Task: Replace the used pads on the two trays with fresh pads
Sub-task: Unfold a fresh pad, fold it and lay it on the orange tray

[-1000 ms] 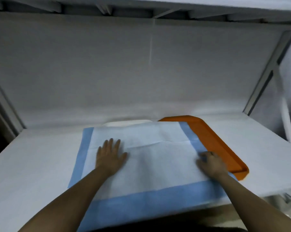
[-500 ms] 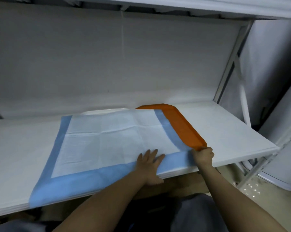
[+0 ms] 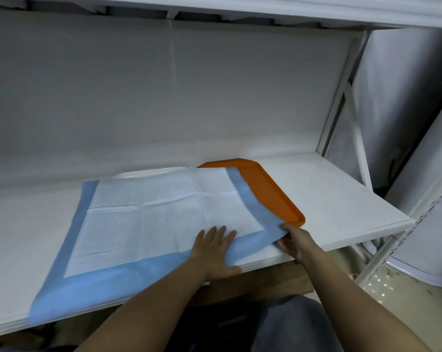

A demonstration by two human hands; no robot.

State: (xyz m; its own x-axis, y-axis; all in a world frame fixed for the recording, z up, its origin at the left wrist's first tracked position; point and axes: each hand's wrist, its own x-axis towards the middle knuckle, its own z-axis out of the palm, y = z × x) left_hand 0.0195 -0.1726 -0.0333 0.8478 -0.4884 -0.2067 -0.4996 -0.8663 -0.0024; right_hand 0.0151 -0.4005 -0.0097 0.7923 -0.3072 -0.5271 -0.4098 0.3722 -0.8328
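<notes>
On the white shelf (image 3: 329,199) I see the blue-bordered pad (image 3: 148,219) spread flat over most of the orange tray (image 3: 270,191), whose right rim and far corner alone show. A sliver of a white tray (image 3: 143,173) peeks out behind the pad's far edge. My left hand (image 3: 215,250) lies palm down on the pad's near right part, fingers spread, holding nothing. My right hand (image 3: 295,241) has its grip pinching the pad's near right corner, thumb on top and fingers beneath, and that corner is lifted off the shelf just beside the tray's near corner. Half a second ago that corner lay flat with the right hand bunched at the tray's end; the left hand has barely shifted. The pad's front border overhangs the shelf edge.
</notes>
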